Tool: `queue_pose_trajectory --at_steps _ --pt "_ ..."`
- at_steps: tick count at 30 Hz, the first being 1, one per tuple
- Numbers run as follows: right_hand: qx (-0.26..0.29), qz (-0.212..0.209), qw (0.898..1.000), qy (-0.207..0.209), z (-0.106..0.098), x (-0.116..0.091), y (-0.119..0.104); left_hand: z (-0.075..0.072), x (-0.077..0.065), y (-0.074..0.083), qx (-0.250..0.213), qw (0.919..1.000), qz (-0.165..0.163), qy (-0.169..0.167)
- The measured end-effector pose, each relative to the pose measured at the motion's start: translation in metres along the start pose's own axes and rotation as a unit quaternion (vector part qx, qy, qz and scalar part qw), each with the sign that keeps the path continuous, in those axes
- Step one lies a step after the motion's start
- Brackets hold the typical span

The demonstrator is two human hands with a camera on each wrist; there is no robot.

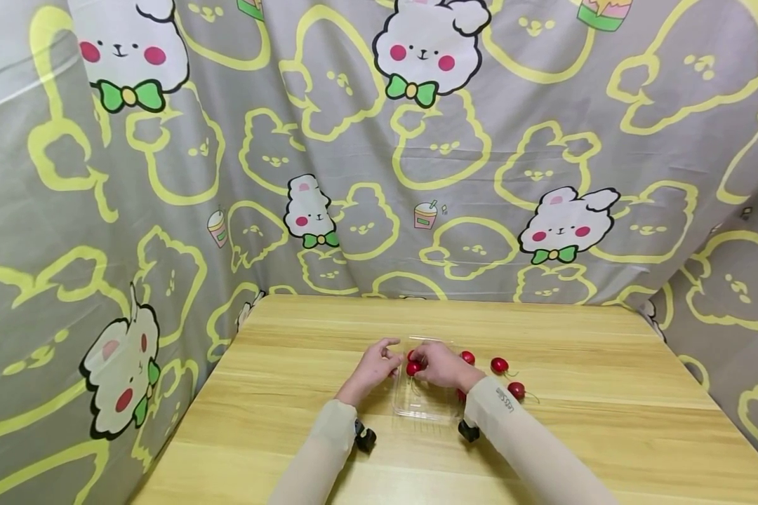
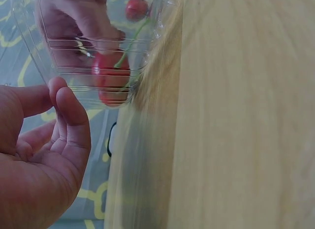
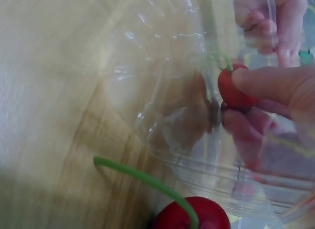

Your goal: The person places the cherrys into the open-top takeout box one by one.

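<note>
Across the lower half of the frame spreads a table (image 1: 278,365), with a clear box (image 1: 426,412) at lower centre. By the box's left wall, I cannot tell whether the left hand (image 1: 375,366) grips anything; inside, the right hand (image 1: 441,365) pinches a cherry (image 3: 232,90).

Both beige-sleeved arms (image 1: 533,435) reach forward, angling inward! The bare left hand (image 1: 374,367) has its fingers loosely curved, thumb right up near a fingertip; across from it, the bare right hand (image 1: 441,365) shows its back upward, thumb and fingers drawn into a pinch!
</note>
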State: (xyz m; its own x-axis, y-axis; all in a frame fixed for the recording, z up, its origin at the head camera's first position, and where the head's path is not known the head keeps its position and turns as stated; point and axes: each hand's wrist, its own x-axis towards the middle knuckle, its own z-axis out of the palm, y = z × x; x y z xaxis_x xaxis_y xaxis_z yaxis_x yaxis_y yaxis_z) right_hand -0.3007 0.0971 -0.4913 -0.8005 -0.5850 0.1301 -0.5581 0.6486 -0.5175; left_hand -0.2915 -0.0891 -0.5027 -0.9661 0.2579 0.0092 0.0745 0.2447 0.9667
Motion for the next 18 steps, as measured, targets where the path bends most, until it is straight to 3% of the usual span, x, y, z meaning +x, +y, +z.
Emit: queue_pose_trajectory --at_steps 18 --pt "0.011 0.004 1.0 -0.013 -0.0018 -0.002 -0.0025 0.0002 -0.0008 0.0008 -0.003 1.0 0.003 0.0"
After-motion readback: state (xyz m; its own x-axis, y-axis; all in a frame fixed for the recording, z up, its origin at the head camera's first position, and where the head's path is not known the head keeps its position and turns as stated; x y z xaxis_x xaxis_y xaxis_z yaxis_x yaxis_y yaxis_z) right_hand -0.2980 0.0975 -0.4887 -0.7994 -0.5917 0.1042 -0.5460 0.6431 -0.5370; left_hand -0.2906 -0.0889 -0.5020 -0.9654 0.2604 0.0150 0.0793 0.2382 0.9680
